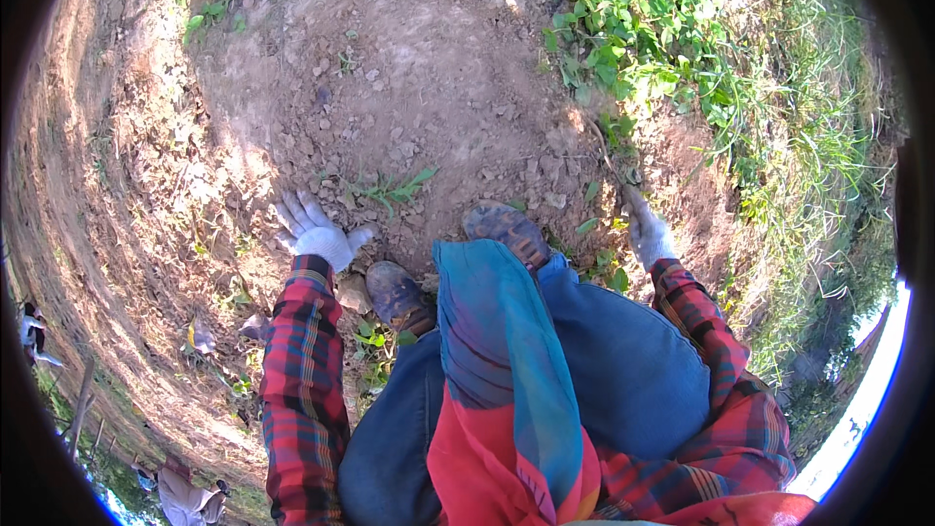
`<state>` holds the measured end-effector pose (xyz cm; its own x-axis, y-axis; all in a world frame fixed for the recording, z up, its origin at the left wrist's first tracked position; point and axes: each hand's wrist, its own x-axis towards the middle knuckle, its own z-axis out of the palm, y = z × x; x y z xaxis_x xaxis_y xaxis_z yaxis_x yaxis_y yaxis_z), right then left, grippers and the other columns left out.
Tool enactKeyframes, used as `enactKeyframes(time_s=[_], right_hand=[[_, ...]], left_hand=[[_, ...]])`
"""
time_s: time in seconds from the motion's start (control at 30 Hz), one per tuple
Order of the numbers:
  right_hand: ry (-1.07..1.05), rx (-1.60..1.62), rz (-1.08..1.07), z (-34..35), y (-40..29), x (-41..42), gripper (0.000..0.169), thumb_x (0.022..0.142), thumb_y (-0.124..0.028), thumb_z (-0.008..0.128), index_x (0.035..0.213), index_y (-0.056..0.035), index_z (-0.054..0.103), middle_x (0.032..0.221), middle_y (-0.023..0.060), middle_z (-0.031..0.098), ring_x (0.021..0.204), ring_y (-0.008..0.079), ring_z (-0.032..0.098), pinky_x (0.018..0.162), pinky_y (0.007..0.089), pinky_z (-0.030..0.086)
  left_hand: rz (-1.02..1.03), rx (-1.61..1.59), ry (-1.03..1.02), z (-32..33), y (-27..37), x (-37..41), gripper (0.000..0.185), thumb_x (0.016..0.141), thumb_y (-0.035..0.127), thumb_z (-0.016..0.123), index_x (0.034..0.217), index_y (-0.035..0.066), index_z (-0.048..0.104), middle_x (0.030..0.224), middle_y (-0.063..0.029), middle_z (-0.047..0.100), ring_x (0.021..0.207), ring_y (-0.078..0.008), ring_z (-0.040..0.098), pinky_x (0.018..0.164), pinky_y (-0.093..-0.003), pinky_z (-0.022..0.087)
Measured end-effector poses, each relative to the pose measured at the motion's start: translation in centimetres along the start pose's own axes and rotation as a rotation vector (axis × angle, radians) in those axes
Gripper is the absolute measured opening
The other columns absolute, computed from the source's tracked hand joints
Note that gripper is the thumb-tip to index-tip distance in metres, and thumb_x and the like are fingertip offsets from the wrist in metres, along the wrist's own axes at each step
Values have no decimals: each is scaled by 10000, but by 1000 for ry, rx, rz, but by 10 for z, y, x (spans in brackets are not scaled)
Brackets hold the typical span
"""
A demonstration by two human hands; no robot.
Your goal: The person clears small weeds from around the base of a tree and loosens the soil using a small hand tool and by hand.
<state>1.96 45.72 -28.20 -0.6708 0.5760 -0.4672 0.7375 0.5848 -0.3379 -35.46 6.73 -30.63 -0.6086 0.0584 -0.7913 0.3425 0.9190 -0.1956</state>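
Note:
My left hand [318, 232], in a whitish glove, is spread with its fingers apart over the dry soil [409, 88], left of my left shoe. Nothing shows in it. A small green weed [394, 190] grows a little to its right. My right hand [644, 228], gloved too, is low beside my right knee, near the edge of the green plants. Its fingers are at the end of a thin curved brown stem or tool [603, 146]; whether they are closed on it cannot be told. A teal and red cloth [475, 307] hangs down in front of me.
Leafy green plants [621, 29] and long grass [818, 139] cover the right side. My patterned shoes [508, 230] stand on the soil between my hands. Dry leaves [201, 336] lie at the left. Two other people [186, 497] are far off at the lower left, near wooden stakes [82, 402].

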Motion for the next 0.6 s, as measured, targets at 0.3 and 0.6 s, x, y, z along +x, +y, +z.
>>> enactKeyframes(time_s=[0.3, 0.6], right_hand=[[277, 151, -83, 26, -56, -29, 418, 935, -78, 450, 1353, -76, 461, 1170, 243, 601, 1039, 335, 627, 864, 402, 499], [-94, 208, -165, 6, -157, 92, 409, 922, -117, 471, 1328, -148, 502, 1030, 218, 649, 899, 382, 642, 754, 427, 532]], left_hand=[[-19, 32, -34, -6, 6, 3, 1372, 627, 827, 589, 1493, -22, -51, 1561, -234, -133, 1427, -423, -173, 1110, -645, 22], [-24, 3, -14, -6, 2, -2, 1359, 638, 810, 600, 1492, -26, -45, 1561, -239, -125, 1428, -427, -161, 1108, -648, 23]])
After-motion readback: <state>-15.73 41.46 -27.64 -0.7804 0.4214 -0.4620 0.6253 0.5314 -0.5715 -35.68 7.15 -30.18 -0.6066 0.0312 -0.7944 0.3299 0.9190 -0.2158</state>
